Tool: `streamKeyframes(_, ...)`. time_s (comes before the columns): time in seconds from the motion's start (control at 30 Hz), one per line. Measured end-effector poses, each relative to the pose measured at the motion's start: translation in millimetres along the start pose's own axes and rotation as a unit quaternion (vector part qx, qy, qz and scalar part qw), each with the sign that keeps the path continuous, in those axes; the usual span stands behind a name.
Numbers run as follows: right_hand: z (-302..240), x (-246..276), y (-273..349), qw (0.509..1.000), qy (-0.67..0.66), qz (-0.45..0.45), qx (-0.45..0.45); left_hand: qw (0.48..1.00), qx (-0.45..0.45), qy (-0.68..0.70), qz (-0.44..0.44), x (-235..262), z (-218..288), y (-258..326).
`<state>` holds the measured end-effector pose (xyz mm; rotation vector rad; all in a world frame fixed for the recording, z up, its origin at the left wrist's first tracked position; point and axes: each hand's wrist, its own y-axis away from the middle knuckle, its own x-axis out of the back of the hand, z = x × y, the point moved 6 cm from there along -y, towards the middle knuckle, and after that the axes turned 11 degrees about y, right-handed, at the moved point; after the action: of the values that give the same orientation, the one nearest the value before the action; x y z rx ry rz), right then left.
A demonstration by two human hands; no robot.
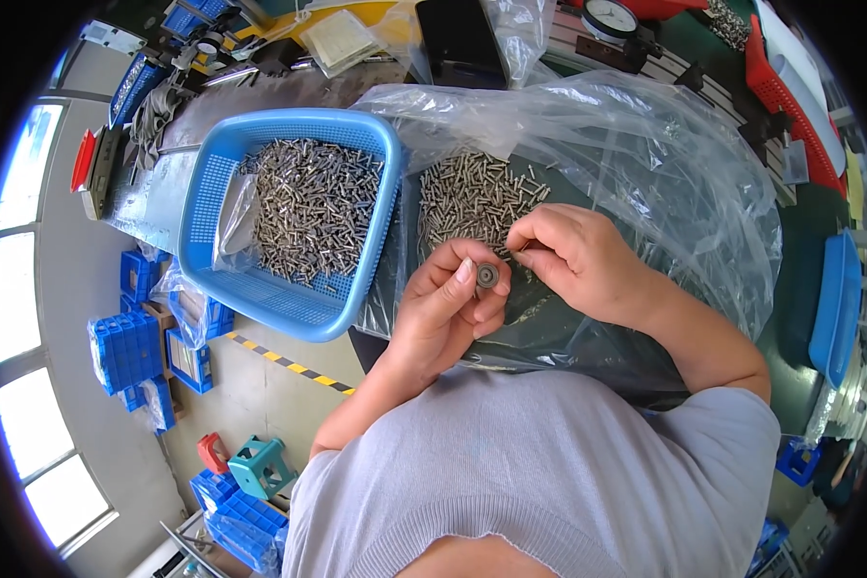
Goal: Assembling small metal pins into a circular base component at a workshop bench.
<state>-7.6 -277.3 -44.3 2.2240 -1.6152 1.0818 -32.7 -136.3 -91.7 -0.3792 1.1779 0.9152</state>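
Observation:
My left hand (450, 301) is closed around a small round metal gauge ring (488, 276), its bored face turned up between thumb and fingers. Close by on the right, my right hand (580, 258) pinches with thumb and forefinger; whatever is between the tips is too small to make out. Just beyond both hands, a loose pile of small metal pins (472, 197) lies on clear plastic sheeting (645, 173). To the left stands a blue plastic basket (303, 318) with a heap of similar pins (318, 212) and a clear plastic bag (238, 217) inside.
A black phone (460, 43) lies at the far edge beside a paper pad (339, 41). Dial gauges (609, 17) stand at the back. A red basket (790, 106) and a blue tray (835, 308) are at the right. Blue crates (127, 347) and a green stool (262, 466) stand on the floor at left.

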Motion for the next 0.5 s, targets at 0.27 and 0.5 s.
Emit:
streamKeyframes(0.27,-8.4,9.0,-4.2,0.995,0.041,0.047,0.078,1.0,0.003,0.007,-0.003,-0.3,0.1,-1.1)
streamKeyframes(0.5,-3.2,10.6,-2.0,0.991,-0.123,0.023,-0.038,1.0,0.01,-0.003,-0.002,-1.7,-0.2,-0.8)
